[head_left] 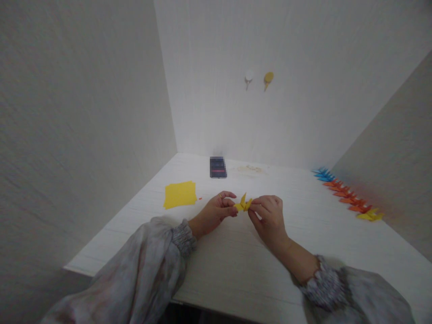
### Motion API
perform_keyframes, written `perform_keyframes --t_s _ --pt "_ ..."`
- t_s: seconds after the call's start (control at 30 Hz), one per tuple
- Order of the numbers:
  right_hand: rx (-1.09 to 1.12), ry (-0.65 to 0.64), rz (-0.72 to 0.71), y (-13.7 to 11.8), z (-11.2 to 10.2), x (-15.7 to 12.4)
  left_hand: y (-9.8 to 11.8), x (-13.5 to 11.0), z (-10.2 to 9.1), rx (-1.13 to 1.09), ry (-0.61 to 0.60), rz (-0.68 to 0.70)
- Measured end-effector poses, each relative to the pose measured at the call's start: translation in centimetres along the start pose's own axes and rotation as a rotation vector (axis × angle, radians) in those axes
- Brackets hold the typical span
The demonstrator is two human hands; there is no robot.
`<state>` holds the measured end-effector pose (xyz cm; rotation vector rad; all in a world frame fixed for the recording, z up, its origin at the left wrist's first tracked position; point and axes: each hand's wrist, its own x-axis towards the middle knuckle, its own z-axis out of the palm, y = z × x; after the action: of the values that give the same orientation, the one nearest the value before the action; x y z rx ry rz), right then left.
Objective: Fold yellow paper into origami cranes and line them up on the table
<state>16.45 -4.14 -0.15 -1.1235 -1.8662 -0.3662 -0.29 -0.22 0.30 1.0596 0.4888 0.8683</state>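
Observation:
A small folded yellow paper piece (pixel 243 203) is pinched between both my hands, just above the white table (pixel 236 265). My left hand (pixel 216 212) grips its left end with curled fingers. Its right end is held by the closed fingertips of my right hand (pixel 268 216). Both arms wear loose grey sleeves.
A flat sheet of yellow paper (pixel 180 194) lies at the left of the table. A dark blurred object (pixel 218 167) stands at the back. Along the right wall runs a row of folded paper figures (pixel 347 195), blue, then orange, then yellow. Two hooks (pixel 258 79) hang on the wall.

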Motion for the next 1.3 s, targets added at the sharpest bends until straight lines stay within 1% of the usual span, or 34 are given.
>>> perform_keyframes --t_s 0.13,0.37,0.7,0.77,0.9,1.0,1.1,1.17,1.3 --pt "0.015 0.003 0.005 0.07 0.12 -0.11 -0.02 0.01 0.08 -0.002 0.015 0.021" --pt "-0.003 0.024 0.024 0.63 0.30 -0.20 -0.01 -0.03 -0.04 0.018 0.016 -0.013" --pt "-0.005 0.002 0.019 0.36 0.17 -0.15 -0.19 0.04 -0.11 0.030 0.034 0.046" --pt "0.000 0.013 0.024 0.35 0.16 -0.13 -0.19 0.03 -0.17 0.039 0.028 0.026" --pt "0.010 0.042 0.030 0.40 0.14 -0.12 -0.19 0.02 -0.39 0.018 0.005 -0.055" --pt "0.013 0.049 0.023 0.41 0.12 -0.19 -0.24 0.10 -0.57 -0.018 0.052 -0.075" --pt "0.023 0.042 -0.003 0.37 0.10 -0.25 -0.20 0.17 -0.54 -0.002 0.092 -0.088" --pt "0.025 0.028 -0.022 0.31 0.06 -0.23 -0.08 0.13 -0.38 0.016 0.079 -0.096" --pt "0.020 0.012 -0.059 0.20 0.01 -0.15 0.17 -0.07 -0.04 0.030 0.007 -0.111"
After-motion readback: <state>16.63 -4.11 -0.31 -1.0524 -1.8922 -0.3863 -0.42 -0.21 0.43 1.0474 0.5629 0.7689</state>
